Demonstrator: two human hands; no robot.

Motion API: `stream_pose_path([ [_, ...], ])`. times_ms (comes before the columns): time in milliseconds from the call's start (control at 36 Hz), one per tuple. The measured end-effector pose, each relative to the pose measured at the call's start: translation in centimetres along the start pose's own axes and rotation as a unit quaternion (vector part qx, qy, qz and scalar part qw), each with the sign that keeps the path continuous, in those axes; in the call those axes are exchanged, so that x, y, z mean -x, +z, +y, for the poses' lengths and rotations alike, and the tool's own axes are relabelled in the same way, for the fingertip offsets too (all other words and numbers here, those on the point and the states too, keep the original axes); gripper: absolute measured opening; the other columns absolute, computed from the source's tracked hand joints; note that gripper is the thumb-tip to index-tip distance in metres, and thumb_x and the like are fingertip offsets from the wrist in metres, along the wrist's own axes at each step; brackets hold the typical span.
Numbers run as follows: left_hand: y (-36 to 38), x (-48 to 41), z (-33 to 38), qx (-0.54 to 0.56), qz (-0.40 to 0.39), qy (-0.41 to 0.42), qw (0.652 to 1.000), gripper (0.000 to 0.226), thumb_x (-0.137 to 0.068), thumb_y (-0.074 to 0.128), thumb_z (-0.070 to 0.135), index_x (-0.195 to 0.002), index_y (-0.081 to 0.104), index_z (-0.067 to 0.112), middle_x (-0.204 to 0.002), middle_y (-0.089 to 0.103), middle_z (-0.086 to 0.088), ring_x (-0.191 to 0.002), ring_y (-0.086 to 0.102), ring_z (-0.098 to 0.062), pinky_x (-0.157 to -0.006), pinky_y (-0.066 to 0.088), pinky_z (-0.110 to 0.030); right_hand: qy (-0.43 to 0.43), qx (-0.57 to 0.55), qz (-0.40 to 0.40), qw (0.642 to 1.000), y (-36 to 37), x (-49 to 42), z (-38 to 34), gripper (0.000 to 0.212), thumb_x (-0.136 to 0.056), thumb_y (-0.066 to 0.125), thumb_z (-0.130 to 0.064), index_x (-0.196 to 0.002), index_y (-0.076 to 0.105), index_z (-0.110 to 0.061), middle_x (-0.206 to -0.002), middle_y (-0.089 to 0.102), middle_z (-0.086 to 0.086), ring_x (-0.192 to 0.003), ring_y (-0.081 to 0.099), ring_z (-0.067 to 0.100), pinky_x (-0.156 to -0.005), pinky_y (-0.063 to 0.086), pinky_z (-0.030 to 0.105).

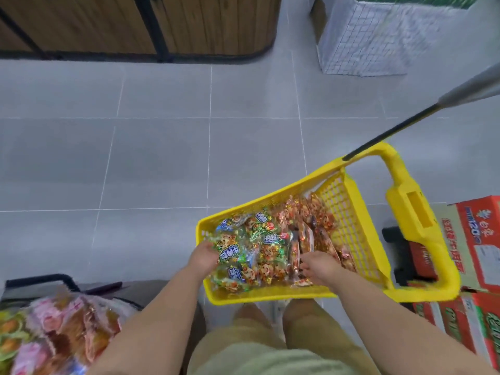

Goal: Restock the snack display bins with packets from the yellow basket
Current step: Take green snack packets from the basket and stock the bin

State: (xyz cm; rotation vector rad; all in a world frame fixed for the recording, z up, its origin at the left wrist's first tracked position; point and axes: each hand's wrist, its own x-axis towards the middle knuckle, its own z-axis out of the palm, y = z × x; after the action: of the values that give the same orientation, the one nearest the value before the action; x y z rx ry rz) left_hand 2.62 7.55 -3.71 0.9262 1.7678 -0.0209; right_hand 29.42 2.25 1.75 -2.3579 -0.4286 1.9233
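As one basket point(270, 296) is reached into, left hand point(204, 257) curled round green packets point(243, 247), right hand point(320, 267) among red packets point(319, 220), grip not discernible, grey tiled floor point(162, 158).

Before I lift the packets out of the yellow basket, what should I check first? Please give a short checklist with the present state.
1. Packets lie in yellow basket: ok.
2. Left hand touches green packets: ok.
3. Right hand touches red packets: ok.
4. Firm grip of both hands: cannot tell, fingers partly hidden.
5. Free room in snack bin: cannot tell, blurred.
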Motion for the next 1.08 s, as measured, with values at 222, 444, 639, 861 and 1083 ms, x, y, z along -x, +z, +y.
stream_pose_path([
  [222,3.0,-4.3,1.0,0.096,-0.017,-0.079,0.992,0.079,-0.088,0.068,0.020,-0.149,0.020,0.007,-0.146,0.040,-0.016,-0.131,0.043,-0.034,-0.101,0.041,-0.039,0.026,-0.042,-0.010,0.999,0.8,-3.0,-1.7,0.037,-0.101,0.039,-0.008,-0.136,0.039,0.005,-0.138,0.042,0.031,-0.132,0.034,0.043,-0.111,0.021,0.049],
  [444,5.5,-6.2,-0.2,0.035,0.037,-0.133,0.990,0.104,-0.083,0.071,0.037,-0.152,-0.001,0.006,-0.146,0.042,-0.018,-0.129,0.045,-0.037,-0.105,0.040,-0.041,0.046,-0.017,-0.013,0.999,0.3,-5.7,-3.2,0.031,-0.101,0.042,-0.016,-0.128,0.047,-0.002,-0.125,0.056,0.024,-0.113,0.057,0.034,-0.107,0.037,0.047],
  [639,7.0,-6.1,0.4,0.008,0.133,-0.148,0.980,0.122,-0.061,0.086,0.046,-0.148,0.011,0.007,-0.148,0.036,-0.017,-0.135,0.038,-0.036,-0.111,0.035,-0.044,-0.006,0.017,-0.020,1.000,1.6,-8.4,-7.3,0.027,-0.098,0.048,-0.016,-0.122,0.052,-0.003,-0.085,0.062,0.007,-0.064,0.059,0.014,-0.056,0.050,0.021],
  [861,6.2,-4.9,-0.1,0.149,0.159,-0.141,0.966,0.090,-0.067,0.087,0.032,-0.135,0.036,0.003,-0.134,0.053,-0.015,-0.121,0.054,-0.032,-0.098,0.045,-0.037,-0.160,0.200,0.043,0.966,5.5,-12.7,-10.9,0.040,-0.093,0.045,-0.016,-0.132,0.050,-0.009,-0.117,0.060,0.012,-0.089,0.053,0.020,-0.073,0.042,0.026],
  [1083,3.7,-2.1,-2.4,0.320,0.110,-0.135,0.931,0.045,-0.068,0.087,0.020,-0.105,0.062,0.016,-0.103,0.072,-0.007,-0.091,0.070,-0.027,-0.085,0.056,-0.048,-0.101,0.383,0.107,0.912,7.7,-17.0,-9.8,0.078,-0.086,0.064,-0.038,-0.146,0.025,-0.007,-0.146,0.038,0.014,-0.133,0.037,0.031,-0.101,0.038,0.035],
])
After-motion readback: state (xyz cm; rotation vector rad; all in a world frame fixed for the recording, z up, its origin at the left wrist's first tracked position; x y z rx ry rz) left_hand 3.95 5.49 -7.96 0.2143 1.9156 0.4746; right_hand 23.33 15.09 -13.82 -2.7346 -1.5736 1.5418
